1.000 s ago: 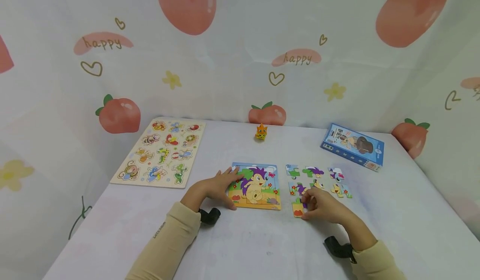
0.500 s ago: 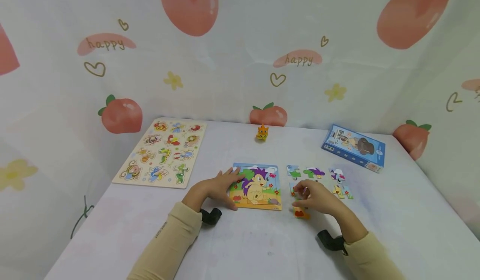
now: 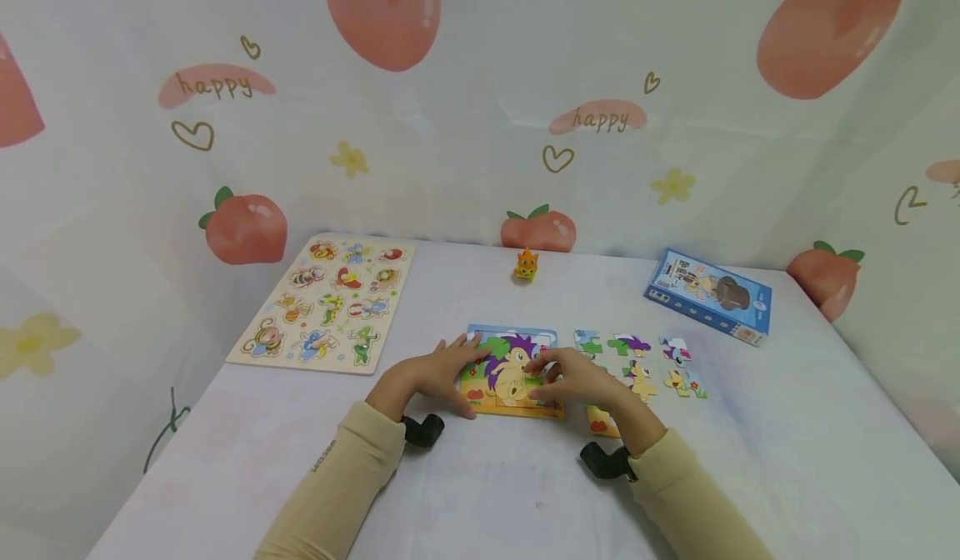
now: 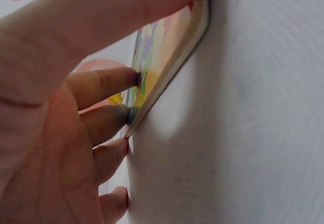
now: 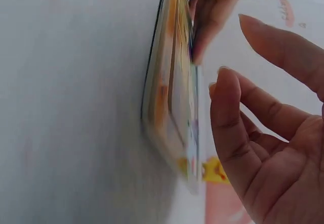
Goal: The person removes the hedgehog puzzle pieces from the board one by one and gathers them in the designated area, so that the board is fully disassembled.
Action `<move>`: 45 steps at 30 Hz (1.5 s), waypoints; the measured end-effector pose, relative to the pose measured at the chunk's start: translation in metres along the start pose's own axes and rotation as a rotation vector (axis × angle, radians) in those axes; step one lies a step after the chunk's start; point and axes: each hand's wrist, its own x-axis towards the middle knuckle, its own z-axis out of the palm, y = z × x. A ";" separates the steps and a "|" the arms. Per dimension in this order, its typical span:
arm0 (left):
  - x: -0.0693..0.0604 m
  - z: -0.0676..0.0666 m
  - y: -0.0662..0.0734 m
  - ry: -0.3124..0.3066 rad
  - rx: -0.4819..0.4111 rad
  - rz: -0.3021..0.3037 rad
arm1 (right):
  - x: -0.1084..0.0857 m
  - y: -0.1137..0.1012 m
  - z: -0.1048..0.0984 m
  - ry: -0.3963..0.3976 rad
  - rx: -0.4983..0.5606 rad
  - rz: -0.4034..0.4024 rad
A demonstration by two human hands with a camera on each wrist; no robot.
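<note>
A puzzle board [image 3: 480, 407] with a purple-spined hedgehog picture lies flat on the white table. My left hand [image 3: 442, 377] rests at its left side, fingers spread, fingertips touching the board and thumb by the near edge. In the left wrist view the left hand [image 4: 55, 148] shows two fingertips on the picture. My right hand [image 3: 588, 381] is above the board's right part, fingers loosely bent. A gap shows between the thumb and fingers of the right hand [image 5: 283, 158] in the right wrist view, holding nothing. Several loose jigsaw pieces [image 3: 677, 352] lie right of the board, some partly hidden.
A wooden peg puzzle [image 3: 315, 302] with insect figures lies at the left. Behind the hedgehog board stands a small orange toy [image 3: 526, 265]. The blue box [image 3: 708, 295] lies at the back right, before a peach-print backdrop [image 3: 450, 152].
My right hand has left the loose jigsaw pieces and moved left over the hedgehog board. The left hand stays at the board. The head view has shifted slightly.
</note>
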 end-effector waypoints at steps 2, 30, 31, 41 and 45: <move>0.000 0.000 0.000 -0.002 0.001 -0.004 | 0.005 0.000 0.004 -0.016 0.046 0.002; 0.000 -0.002 0.001 0.003 0.009 0.028 | 0.008 0.001 0.026 0.109 -0.033 0.013; -0.001 -0.002 0.001 0.003 0.007 0.029 | 0.008 0.001 0.026 0.104 -0.030 0.008; 0.000 -0.001 0.000 0.008 0.007 0.024 | 0.009 0.002 0.024 0.080 -0.033 -0.031; 0.000 -0.001 -0.001 0.002 0.008 0.020 | 0.008 0.001 0.023 0.057 -0.006 -0.034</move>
